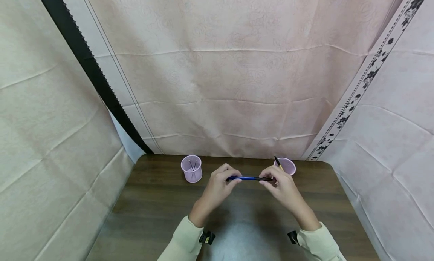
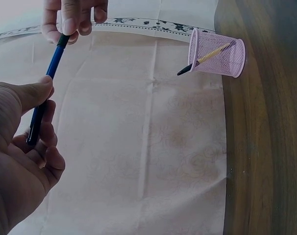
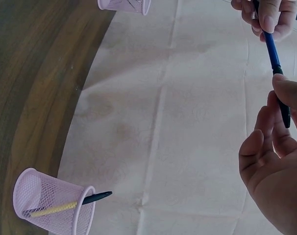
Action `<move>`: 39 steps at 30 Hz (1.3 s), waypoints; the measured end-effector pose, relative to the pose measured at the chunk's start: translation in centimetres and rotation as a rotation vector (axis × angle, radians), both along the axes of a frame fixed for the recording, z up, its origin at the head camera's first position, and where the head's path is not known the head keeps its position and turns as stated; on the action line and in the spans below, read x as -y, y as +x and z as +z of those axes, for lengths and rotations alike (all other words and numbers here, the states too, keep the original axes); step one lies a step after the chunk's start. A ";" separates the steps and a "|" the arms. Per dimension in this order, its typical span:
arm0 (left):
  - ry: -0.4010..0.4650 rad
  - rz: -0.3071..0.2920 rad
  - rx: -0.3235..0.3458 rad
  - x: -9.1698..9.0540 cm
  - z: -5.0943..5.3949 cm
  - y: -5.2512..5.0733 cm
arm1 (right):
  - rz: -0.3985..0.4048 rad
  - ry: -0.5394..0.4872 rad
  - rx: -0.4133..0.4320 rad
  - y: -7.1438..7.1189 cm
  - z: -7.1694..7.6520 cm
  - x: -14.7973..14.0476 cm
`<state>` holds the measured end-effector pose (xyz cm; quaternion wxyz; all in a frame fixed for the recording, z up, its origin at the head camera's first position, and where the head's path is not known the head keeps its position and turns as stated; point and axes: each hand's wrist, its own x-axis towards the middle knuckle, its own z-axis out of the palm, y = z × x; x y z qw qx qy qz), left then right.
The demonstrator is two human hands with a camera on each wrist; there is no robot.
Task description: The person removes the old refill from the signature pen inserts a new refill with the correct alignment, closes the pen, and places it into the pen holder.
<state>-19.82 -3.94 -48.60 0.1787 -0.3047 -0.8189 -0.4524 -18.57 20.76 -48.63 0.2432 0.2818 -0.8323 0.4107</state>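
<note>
A blue pen (image 1: 250, 178) with dark ends is held level above the table between both hands. My left hand (image 1: 217, 187) pinches one end with thumb and fingers. The other end is pinched by my right hand (image 1: 283, 187). In the left wrist view the pen (image 2: 54, 62) slants from the left palm side up to the right fingertips. The right wrist view shows the pen's dark tip (image 3: 284, 115) poking out below the right thumb. Just behind the right hand stands a pink mesh cup (image 3: 58, 200) holding a yellow pen with a black end (image 3: 97, 197).
Another pink mesh cup (image 1: 191, 175), with thin dark sticks inside, stands at the back of the brown wooden table (image 1: 152, 200), left of the hands. Pale cloth (image 1: 230, 80) hangs behind the table's back edge and along both sides.
</note>
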 end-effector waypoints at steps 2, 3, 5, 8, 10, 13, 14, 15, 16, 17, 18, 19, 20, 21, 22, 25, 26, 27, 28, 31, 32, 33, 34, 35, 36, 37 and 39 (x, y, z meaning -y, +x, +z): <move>0.005 0.001 -0.010 0.0 0.0 0.0 | -0.016 0.008 0.010 0.1 0.0 0.0; 0.008 0.002 -0.015 0.0 0.0 0.0 | -0.025 0.012 0.021 0.1 0.1 0.0; 0.012 0.005 -0.028 0.0 -0.1 -0.1 | -0.039 0.018 0.049 0.2 0.3 0.0; 0.015 0.009 -0.041 0.0 -0.1 -0.1 | -0.039 0.025 0.089 0.2 0.4 0.0; 0.016 0.009 -0.046 0.0 -0.1 -0.1 | -0.030 0.032 0.105 0.1 0.5 -0.1; 0.015 0.003 -0.053 0.0 0.0 -0.2 | -0.020 0.053 0.107 0.0 0.4 -0.2; 0.015 -0.001 -0.052 0.0 0.0 -0.2 | -0.020 0.059 0.109 0.0 0.4 -0.2; 0.014 -0.002 -0.052 0.0 0.0 -0.2 | -0.021 0.066 0.111 0.0 0.4 -0.3; 0.014 -0.004 -0.052 0.0 0.0 -0.2 | -0.022 0.073 0.114 -0.1 0.4 -0.3; 0.013 -0.004 -0.053 0.0 0.0 -0.3 | -0.024 0.080 0.119 -0.1 0.4 -0.3; 0.012 -0.003 -0.051 0.0 0.0 -0.3 | -0.025 0.083 0.125 -0.1 0.4 -0.4; 0.012 -0.003 -0.051 0.0 0.0 -0.3 | -0.027 0.087 0.130 -0.1 0.5 -0.4; 0.014 -0.002 -0.049 0.0 0.0 -0.3 | -0.027 0.090 0.131 -0.1 0.5 -0.4; 0.014 -0.001 -0.050 0.0 0.0 -0.3 | -0.028 0.092 0.132 -0.1 0.5 -0.4; 0.013 -0.001 -0.049 0.0 0.0 -0.4 | -0.027 0.093 0.130 -0.1 0.5 -0.3; 0.015 0.000 -0.048 0.0 0.0 -0.4 | -0.025 0.089 0.120 -0.2 0.6 -0.3; 0.015 0.002 -0.050 0.0 0.1 -0.3 | -0.022 0.085 0.116 -0.2 0.6 -0.3; 0.013 0.004 -0.053 0.0 0.1 -0.3 | -0.019 0.082 0.112 -0.2 0.6 -0.2; 0.011 0.007 -0.054 0.0 0.1 -0.3 | -0.017 0.076 0.109 -0.3 0.6 -0.2; 0.004 0.011 -0.058 0.1 0.2 -0.3 | -0.010 0.065 0.091 -0.3 0.7 -0.2; 0.001 0.012 -0.061 0.1 0.3 -0.3 | -0.006 0.060 0.084 -0.3 0.7 -0.1; 0.000 0.012 -0.062 0.1 0.3 -0.3 | -0.005 0.057 0.076 -0.3 0.6 -0.1; -0.002 0.012 -0.061 0.1 0.3 -0.3 | -0.001 0.053 0.067 -0.4 0.6 -0.1; -0.005 0.011 -0.060 0.1 0.3 -0.3 | 0.004 0.050 0.056 -0.4 0.6 -0.1; -0.007 0.011 -0.058 0.1 0.2 -0.3 | 0.008 0.047 0.049 -0.4 0.6 0.0; -0.008 0.010 -0.055 0.1 0.2 -0.3 | 0.013 0.044 0.043 -0.4 0.6 0.0; -0.010 0.010 -0.047 0.2 0.2 -0.3 | 0.019 0.034 0.037 -0.4 0.7 0.0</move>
